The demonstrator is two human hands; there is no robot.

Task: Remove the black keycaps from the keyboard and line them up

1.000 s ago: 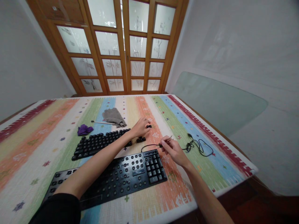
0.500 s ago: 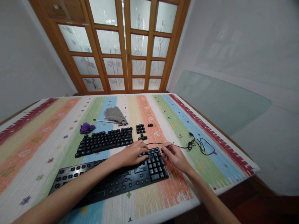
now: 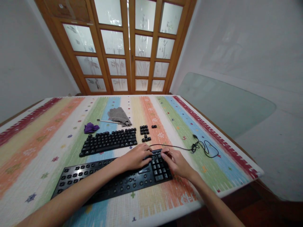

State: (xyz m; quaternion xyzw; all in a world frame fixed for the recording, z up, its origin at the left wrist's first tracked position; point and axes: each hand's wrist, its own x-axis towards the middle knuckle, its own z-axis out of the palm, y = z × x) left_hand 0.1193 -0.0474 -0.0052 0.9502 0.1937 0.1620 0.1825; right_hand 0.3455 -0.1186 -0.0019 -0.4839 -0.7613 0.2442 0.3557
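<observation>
A black keyboard [image 3: 111, 184] lies at the near middle, most of its keycaps off and its mounts bare, while the number pad [image 3: 159, 167] at the right end still carries keys. My left hand [image 3: 138, 156] rests across the keyboard's upper right part, thumb and fingers apart beside the number pad. At the number pad's top right corner, my right hand [image 3: 176, 160] has thumb and fingertips pinched together; whatever is between them is hidden. Loose black keycaps [image 3: 109, 142] are laid out in rows behind the keyboard, with smaller groups of keycaps [image 3: 144, 130] to their right.
Behind the keycaps lie a purple cloth [image 3: 91, 128], a thin brush [image 3: 106, 121] and a grey cloth [image 3: 120, 116]. The keyboard's black cable [image 3: 195, 146] runs right into a loose coil. A striped tablecloth [image 3: 59, 126] covers the table; its right edge is near my right forearm.
My right hand has moved slightly left, from beside the keyboard's corner onto the number pad's top right keys. My left hand stays on the keyboard. The view has shifted a little.
</observation>
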